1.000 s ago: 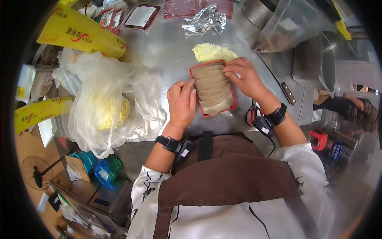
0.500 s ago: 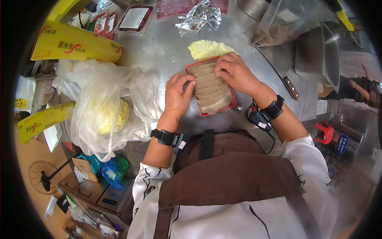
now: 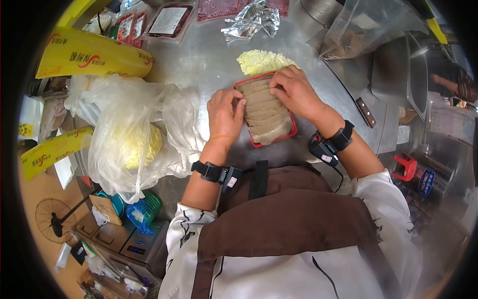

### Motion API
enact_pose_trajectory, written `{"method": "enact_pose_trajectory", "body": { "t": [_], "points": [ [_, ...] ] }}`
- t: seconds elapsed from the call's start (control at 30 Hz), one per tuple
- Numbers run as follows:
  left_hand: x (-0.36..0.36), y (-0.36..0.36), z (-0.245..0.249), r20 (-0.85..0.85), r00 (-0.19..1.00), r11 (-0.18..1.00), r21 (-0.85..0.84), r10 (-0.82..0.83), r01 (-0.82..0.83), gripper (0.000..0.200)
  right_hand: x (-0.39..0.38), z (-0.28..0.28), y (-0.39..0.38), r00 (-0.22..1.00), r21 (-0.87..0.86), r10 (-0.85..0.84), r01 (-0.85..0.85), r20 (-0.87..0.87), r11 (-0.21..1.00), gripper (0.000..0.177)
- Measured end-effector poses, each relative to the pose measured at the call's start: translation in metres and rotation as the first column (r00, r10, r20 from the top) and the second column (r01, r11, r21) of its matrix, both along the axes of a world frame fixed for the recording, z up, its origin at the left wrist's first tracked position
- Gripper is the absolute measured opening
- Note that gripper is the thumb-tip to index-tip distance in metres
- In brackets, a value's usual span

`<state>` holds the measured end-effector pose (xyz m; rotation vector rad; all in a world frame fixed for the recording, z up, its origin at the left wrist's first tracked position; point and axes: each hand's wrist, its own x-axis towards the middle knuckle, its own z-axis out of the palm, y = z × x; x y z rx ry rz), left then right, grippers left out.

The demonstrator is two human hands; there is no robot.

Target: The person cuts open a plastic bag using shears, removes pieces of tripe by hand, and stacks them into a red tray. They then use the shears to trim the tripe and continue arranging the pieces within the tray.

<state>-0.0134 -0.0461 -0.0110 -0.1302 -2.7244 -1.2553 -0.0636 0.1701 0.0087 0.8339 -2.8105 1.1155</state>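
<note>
A red-rimmed tray [image 3: 257, 144] lies on the steel table, filled with a row of overlapping grey-brown slices [image 3: 265, 110]. My left hand [image 3: 225, 114] is at the tray's left edge, thumb and fingertips brought together against the slices' side. Over the upper right part, my right hand [image 3: 295, 89] has its thumb and fingers pinched at the slices. Whatever lies between the fingertips of either hand is too small to make out. Just beyond the tray, partly behind my right hand, is a pale yellow cabbage leaf [image 3: 264, 62].
Left of the tray, a clear plastic bag [image 3: 117, 144] holds something yellow. A yellow cling film box [image 3: 94, 57] stands behind it. Crumpled foil [image 3: 253, 21] and packed red meat [image 3: 171, 22] lie at the back. A knife handle [image 3: 365, 112] and a metal container [image 3: 393, 74] are on the right.
My left hand's fingers have shifted slightly at the tray's left edge. My right hand stays nearly in place, and the view has moved a little.
</note>
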Motion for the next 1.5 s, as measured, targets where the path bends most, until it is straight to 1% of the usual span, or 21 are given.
{"method": "enact_pose_trajectory", "body": {
  "t": [0.07, 0.13, 0.17, 0.23, 0.27, 0.33, 0.43, 0.53, 0.67, 0.77, 0.87, 0.97, 1.07, 1.13, 1.17, 1.23, 1.27, 1.33, 1.37, 1.43, 1.5],
  "points": [
    [0.001, 0.004, 0.005, -0.026, 0.996, 0.993, 0.083, 0.085, -0.082, 0.009, 0.0, 0.005, 0.001, 0.999, -0.063, -0.024, 0.026, 0.027, 0.998, 0.009],
    [0.003, -0.002, 0.002, -0.135, 0.99, 0.998, 0.066, 0.028, -0.019, 0.01, 0.0, 0.007, 0.005, 0.996, -0.168, -0.042, 0.054, 0.077, 0.984, 0.009],
    [0.004, -0.005, 0.0, -0.189, 0.982, 0.998, 0.056, 0.0, 0.011, 0.011, 0.0, 0.01, 0.008, 0.999, -0.153, -0.018, 0.025, 0.051, 0.988, 0.009],
    [0.007, -0.007, 0.003, -0.183, 0.975, 0.992, -0.025, -0.126, 0.124, 0.013, 0.006, 0.016, 0.016, 0.999, -0.122, 0.032, -0.032, -0.002, 0.992, 0.009],
    [0.008, -0.007, 0.006, -0.177, 0.966, 0.981, -0.065, -0.19, 0.181, 0.014, 0.01, 0.017, 0.019, 0.998, -0.083, 0.06, -0.06, -0.001, 0.995, 0.01],
    [0.011, -0.005, 0.011, -0.127, 0.97, 0.976, -0.094, -0.206, 0.195, 0.015, 0.017, 0.018, 0.023, 0.994, -0.001, 0.113, -0.113, 0.004, 0.994, 0.01],
    [0.01, -0.004, 0.013, -0.084, 0.971, 0.97, -0.109, -0.226, 0.216, 0.016, 0.021, 0.018, 0.024, 0.995, 0.067, 0.094, -0.092, -0.023, 0.993, 0.014],
    [0.008, -0.006, 0.019, -0.062, 0.964, 0.961, -0.109, -0.26, 0.253, 0.018, 0.02, 0.017, 0.021, 0.994, 0.067, 0.101, -0.099, -0.033, 0.993, 0.01],
    [0.005, -0.009, 0.02, -0.03, 0.953, 0.949, -0.113, -0.3, 0.295, 0.018, 0.017, 0.016, 0.02, 0.996, 0.011, 0.093, -0.093, 0.006, 0.996, 0.009],
    [0.003, -0.006, 0.017, -0.001, 0.966, 0.964, -0.06, -0.258, 0.257, 0.014, 0.014, 0.009, 0.021, 0.995, -0.053, 0.089, -0.086, 0.042, 0.995, 0.009],
    [0.003, -0.005, 0.02, 0.117, 0.972, 0.978, -0.024, -0.205, 0.21, 0.012, 0.013, 0.004, 0.022, 0.994, -0.078, 0.078, -0.072, 0.073, 0.994, 0.008],
    [0.001, -0.004, 0.022, 0.14, 0.971, 0.979, -0.028, -0.195, 0.2, 0.011, 0.01, 0.002, 0.022, 0.993, -0.085, 0.061, -0.053, 0.102, 0.995, 0.007],
    [-0.001, -0.003, 0.017, 0.124, 0.972, 0.978, -0.035, -0.198, 0.204, 0.011, 0.01, 0.002, 0.02, 0.994, -0.064, 0.022, -0.015, 0.103, 0.998, 0.008],
    [0.001, 0.002, 0.017, 0.098, 0.988, 0.992, -0.023, -0.121, 0.124, 0.011, 0.01, -0.002, 0.019, 0.995, -0.026, -0.01, 0.012, 0.098, 1.0, 0.01],
    [0.001, 0.003, 0.017, 0.085, 0.993, 0.996, -0.017, -0.083, 0.085, 0.011, 0.011, -0.001, 0.018, 0.994, -0.037, -0.024, 0.029, 0.111, 0.999, 0.01],
    [0.003, 0.004, 0.017, 0.05, 0.996, 0.997, 0.011, -0.076, 0.075, 0.011, 0.011, 0.002, 0.017, 0.989, -0.06, -0.056, 0.065, 0.136, 0.996, 0.011],
    [0.005, 0.004, 0.016, 0.034, 0.997, 0.997, 0.025, -0.073, 0.072, 0.011, 0.012, 0.003, 0.018, 0.985, -0.107, -0.065, 0.083, 0.159, 0.991, 0.011],
    [0.008, -0.001, 0.012, -0.097, 0.99, 0.994, 0.018, -0.104, 0.107, 0.012, 0.013, 0.004, 0.022, 0.976, -0.2, -0.08, 0.122, 0.204, 0.972, 0.012],
    [0.01, -0.003, 0.012, -0.161, 0.98, 0.992, 0.012, -0.12, 0.124, 0.012, 0.014, 0.007, 0.025, 0.983, -0.208, -0.062, 0.098, 0.175, 0.973, 0.012],
    [0.015, -0.005, 0.019, -0.156, 0.958, 0.971, -0.007, -0.239, 0.241, 0.013, 0.017, 0.013, 0.032, 0.993, -0.222, -0.023, 0.05, 0.12, 0.974, 0.012],
    [0.019, -0.005, 0.021, -0.155, 0.925, 0.938, -0.046, -0.346, 0.343, 0.016, 0.025, 0.015, 0.037, 0.995, -0.13, 0.08, -0.071, 0.067, 0.989, 0.013]
  ]
}}
